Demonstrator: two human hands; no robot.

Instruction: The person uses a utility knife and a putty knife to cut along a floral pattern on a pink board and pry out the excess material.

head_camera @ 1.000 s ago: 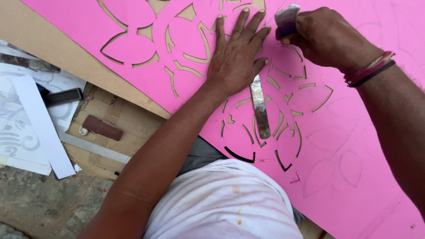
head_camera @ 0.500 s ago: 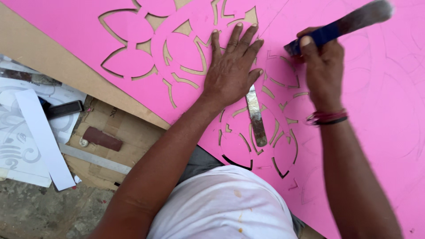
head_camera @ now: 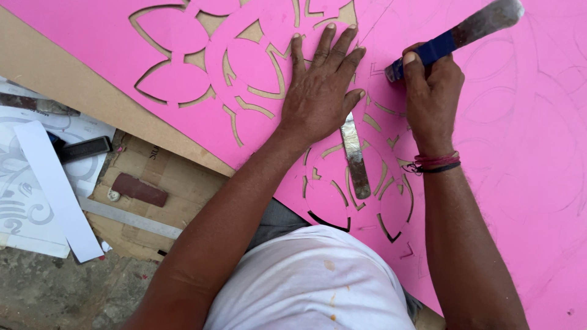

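Observation:
A large pink sheet [head_camera: 526,153] with cut-out petal and leaf shapes covers most of the head view, lying on a brown board [head_camera: 73,91]. My left hand [head_camera: 321,91] presses flat on the sheet, fingers spread, beside the cut pattern. My right hand [head_camera: 431,91] grips a cutting tool [head_camera: 455,36] with a blue-wrapped handle and a metal end that points up and right; its lower end touches the sheet just right of my left fingers. A second metal blade [head_camera: 356,156] lies loose on the sheet below my left hand.
Left of the board lie white printed paper sheets [head_camera: 36,201], a dark flat tool [head_camera: 82,148], a reddish-brown block [head_camera: 139,189] on cardboard and a steel ruler [head_camera: 128,218]. Rough ground [head_camera: 61,293] shows at the bottom left. My white shirt [head_camera: 312,281] fills the lower middle.
My right hand has turned from a fist over the tool to an upright grip, so the tool's metal end now sticks up and right. My left hand stays pressed in place.

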